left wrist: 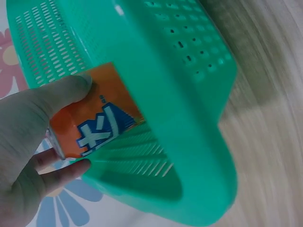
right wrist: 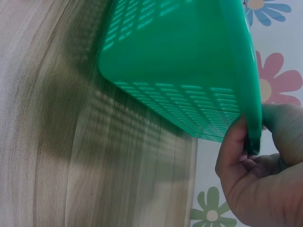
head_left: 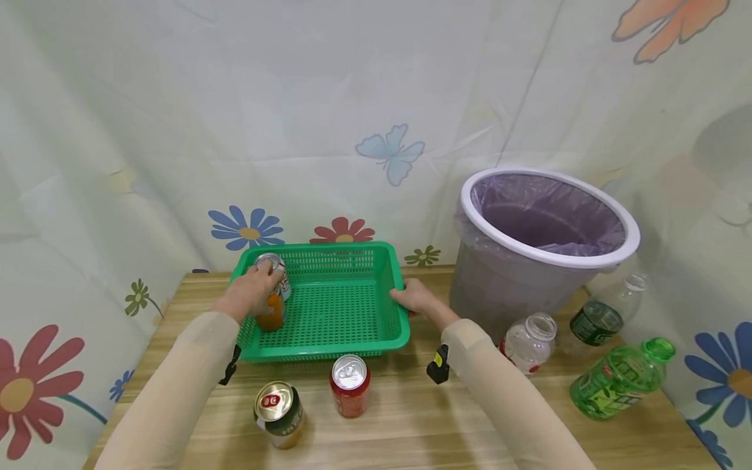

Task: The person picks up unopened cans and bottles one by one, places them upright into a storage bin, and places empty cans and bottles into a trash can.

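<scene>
My left hand [head_left: 254, 288] grips an orange soda can [left wrist: 97, 111] inside the left end of a green plastic basket [head_left: 329, 349]. In the left wrist view the thumb lies on one side of this can and fingers on the other. Beside it in the basket stands a white-and-red can [head_left: 285, 285], partly covered by the hand. My right hand [right wrist: 265, 175] pinches the basket's right rim between thumb and curled fingers. In front of the basket, a red can [head_left: 350, 391] and a dark green can with a gold top [head_left: 281, 418] stand upright on the table.
A grey bin [head_left: 493, 287] lined with a purple bag stands right of the basket. Near it are a clear jar-like bottle [head_left: 529, 343], a clear bottle with a dark green label [head_left: 596, 323] and a green bottle [head_left: 617, 382]. A flowered cloth [head_left: 317, 98] hangs behind the wooden table [head_left: 411, 418].
</scene>
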### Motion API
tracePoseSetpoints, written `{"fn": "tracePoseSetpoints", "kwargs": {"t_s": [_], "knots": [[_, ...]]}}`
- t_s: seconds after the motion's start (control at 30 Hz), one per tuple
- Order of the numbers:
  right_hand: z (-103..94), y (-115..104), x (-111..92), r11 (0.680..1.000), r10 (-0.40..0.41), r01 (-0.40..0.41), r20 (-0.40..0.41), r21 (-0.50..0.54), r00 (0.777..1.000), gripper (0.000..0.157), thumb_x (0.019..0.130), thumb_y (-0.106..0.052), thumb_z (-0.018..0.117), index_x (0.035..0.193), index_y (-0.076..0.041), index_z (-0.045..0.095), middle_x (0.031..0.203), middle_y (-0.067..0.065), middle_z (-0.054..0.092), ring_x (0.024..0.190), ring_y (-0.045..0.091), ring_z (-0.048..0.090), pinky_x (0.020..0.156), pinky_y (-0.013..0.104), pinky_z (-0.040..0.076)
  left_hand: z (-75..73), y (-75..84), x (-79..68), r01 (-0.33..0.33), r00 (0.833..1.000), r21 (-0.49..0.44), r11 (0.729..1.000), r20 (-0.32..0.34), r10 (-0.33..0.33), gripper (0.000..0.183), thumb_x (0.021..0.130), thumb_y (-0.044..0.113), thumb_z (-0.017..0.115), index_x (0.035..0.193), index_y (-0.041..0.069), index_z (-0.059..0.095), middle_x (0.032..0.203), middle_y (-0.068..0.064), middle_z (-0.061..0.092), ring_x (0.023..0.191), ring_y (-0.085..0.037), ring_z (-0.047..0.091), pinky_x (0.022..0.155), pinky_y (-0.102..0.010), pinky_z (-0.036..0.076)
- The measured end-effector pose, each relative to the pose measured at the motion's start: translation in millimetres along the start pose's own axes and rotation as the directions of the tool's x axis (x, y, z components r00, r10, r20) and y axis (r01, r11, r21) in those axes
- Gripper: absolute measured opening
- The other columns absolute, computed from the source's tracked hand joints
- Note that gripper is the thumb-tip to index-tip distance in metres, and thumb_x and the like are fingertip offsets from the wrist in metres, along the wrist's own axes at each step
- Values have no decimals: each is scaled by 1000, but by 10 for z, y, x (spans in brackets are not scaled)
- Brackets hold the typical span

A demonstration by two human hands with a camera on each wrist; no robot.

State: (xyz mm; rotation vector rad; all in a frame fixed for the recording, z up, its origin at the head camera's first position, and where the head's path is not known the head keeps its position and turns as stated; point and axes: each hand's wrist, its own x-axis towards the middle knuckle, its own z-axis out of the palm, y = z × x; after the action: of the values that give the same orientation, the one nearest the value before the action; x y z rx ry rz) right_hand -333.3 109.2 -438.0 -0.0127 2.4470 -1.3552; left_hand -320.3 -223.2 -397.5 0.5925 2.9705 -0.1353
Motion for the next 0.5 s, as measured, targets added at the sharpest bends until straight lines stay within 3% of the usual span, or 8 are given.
{"fn": "tracePoseSetpoints", "kwargs": {"t_s": [0.27, 0.5], "knots": [[3, -17, -18, 1000, 9, -9, 6, 18, 1000, 36, 95, -18, 46, 118, 9, 46, 103, 22, 61, 82, 26, 67, 68, 38, 56, -140, 11, -32, -31, 999, -15, 999, 40, 31, 53, 79, 27, 71, 123, 3, 51, 121, -22, 45, 101, -36, 54, 79, -46, 51], [17, -16, -19, 999, 15, -15, 2, 29, 1000, 36, 95, -19, 46, 119, 7, 47, 104, 21, 61, 82, 25, 67, 70, 39, 56, -247, 11, -80, -35, 997, -53, 998, 68, 39, 46, 82, 25, 68, 121, 6, 55, 128, -22, 44, 100, -35, 55, 76, -47, 52]]}}
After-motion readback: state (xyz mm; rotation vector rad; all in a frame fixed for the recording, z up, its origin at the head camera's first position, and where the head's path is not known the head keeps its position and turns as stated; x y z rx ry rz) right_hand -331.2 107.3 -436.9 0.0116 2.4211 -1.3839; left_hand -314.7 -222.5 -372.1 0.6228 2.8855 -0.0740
